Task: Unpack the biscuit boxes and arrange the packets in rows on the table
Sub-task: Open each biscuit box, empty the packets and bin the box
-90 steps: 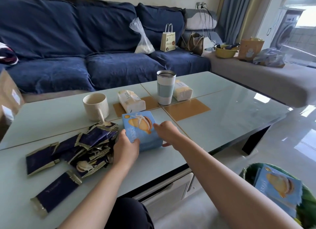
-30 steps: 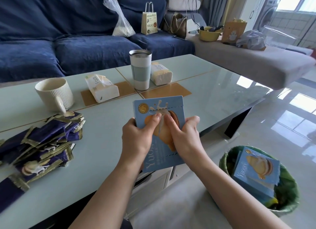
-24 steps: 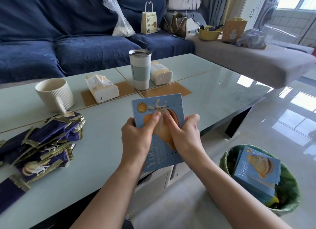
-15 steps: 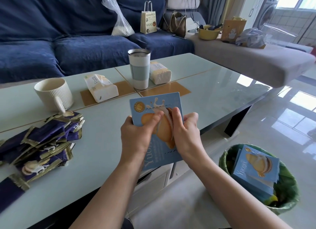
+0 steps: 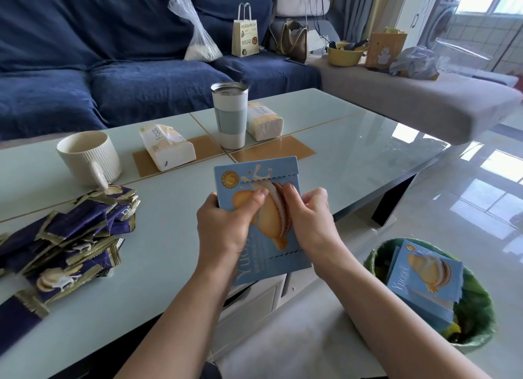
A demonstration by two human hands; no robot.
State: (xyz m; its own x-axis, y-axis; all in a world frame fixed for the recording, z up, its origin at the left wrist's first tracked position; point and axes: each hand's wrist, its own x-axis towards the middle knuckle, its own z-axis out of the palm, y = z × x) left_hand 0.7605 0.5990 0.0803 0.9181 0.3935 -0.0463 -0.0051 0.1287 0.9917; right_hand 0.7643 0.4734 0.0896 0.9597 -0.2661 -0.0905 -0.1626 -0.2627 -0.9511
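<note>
Both hands grip the blue box (image 5: pixel 263 220) above the near table (image 5: pixel 353 152) edge: the left hand (image 5: pixel 223 228) curls round its left side, the right hand (image 5: pixel 310 223) round its right, both thumbs pressing the front. Left on the table lie dark packets (image 5: pixel 68 237) in a loose heap, and beyond them stands a mug (image 5: pixel 87 158).

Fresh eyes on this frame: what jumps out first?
The light blue biscuit box, held up over the table's near edge by the left hand and right hand, thumbs pressing its front panel between the perforated lines. Next, the loose pile of dark blue and gold packets on the table at left, not in rows. Another blue box sits in the green bin, lower right.
</note>
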